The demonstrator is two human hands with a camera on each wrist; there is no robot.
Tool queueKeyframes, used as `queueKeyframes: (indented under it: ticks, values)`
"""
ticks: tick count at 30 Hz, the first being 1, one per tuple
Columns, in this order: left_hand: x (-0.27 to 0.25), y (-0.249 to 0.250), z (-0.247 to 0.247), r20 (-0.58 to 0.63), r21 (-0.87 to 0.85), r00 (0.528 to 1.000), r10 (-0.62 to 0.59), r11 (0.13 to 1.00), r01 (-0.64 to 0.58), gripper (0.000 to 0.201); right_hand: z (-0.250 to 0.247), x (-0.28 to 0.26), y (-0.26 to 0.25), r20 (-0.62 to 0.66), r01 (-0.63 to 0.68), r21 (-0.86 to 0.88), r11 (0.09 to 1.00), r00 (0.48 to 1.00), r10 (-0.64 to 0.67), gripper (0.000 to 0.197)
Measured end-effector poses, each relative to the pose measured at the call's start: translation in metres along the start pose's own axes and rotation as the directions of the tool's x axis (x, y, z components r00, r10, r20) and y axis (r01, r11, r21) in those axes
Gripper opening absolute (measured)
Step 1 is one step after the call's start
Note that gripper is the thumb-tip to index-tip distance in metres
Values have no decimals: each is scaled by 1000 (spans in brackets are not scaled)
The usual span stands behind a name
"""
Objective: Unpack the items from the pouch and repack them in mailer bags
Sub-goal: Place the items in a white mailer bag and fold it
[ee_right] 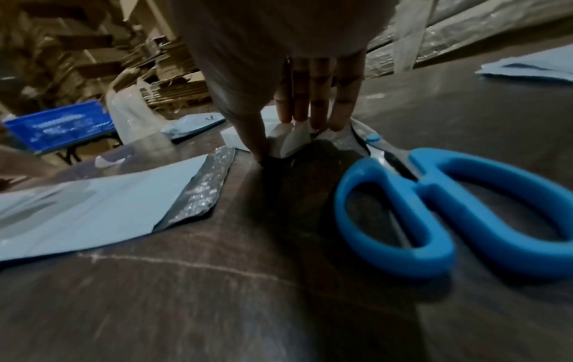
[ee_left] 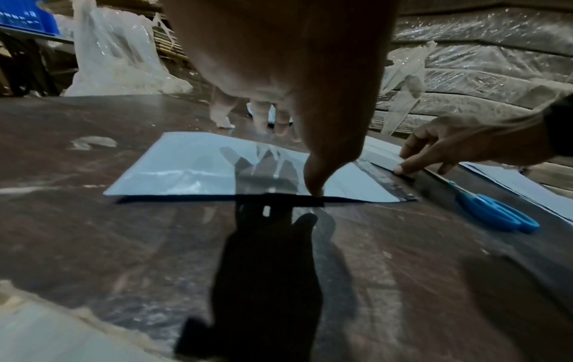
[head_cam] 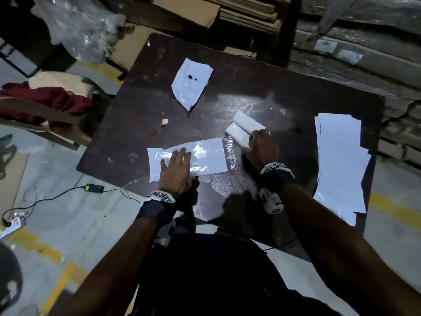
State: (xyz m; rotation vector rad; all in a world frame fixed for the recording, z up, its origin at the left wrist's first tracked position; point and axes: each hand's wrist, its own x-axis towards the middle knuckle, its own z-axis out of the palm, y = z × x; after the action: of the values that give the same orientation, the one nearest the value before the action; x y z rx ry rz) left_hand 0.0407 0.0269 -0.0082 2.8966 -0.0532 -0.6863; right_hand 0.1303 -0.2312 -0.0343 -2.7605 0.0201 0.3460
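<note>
Left hand: the left hand (head_cam: 176, 168) lies flat on the mailer bag (head_cam: 205, 156), fingers straight, thumb tip pressing its near edge in the left wrist view; it pins the bag and grips nothing.
Right hand: the right hand (head_cam: 262, 147) reaches over the near end of two white boxes (head_cam: 241, 128), thumb on one side and fingers on the other, taking hold of them.
Boxes: they lie side by side on the dark table (head_cam: 296, 110), just beside the bag's open end with its shiny seal strip (head_cam: 231, 152).
Handling of boxes: they look light and stiff with smooth faces, so a squeeze across the long sides should hold both; held loosely, one could slide off the other.
Handling of bag: thin, limp, glossy film, likely slippery; its mouth probably needs lifting at the strip end while the flat hand keeps it from skating.
Nearby: blue scissors (ee_right: 449, 210) beside the right wrist, a stack of spare bags (head_cam: 339, 165) at the right edge, an opened white pouch (head_cam: 191, 83) farther back.
</note>
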Motion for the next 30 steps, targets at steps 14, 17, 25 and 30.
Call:
queueKeyframes:
  ticks: [14,17,25,30]
  values:
    - [18,-42,5,177,130,983,52,989,-76,77,3,-70,35,-29,-15,180,984,999,20,48]
    - [17,-35,5,91,3,991,102,995,-102,64,9,-81,29,1,97,155,983,995,-98,50]
    - [15,31,24,-219,-206,969,112,966,-158,47,16,-83,15,12,94,139,986,995,-97,44]
    - [16,50,41,-135,-146,990,-35,989,16,61,17,-83,15,32,87,138,987,995,-92,44]
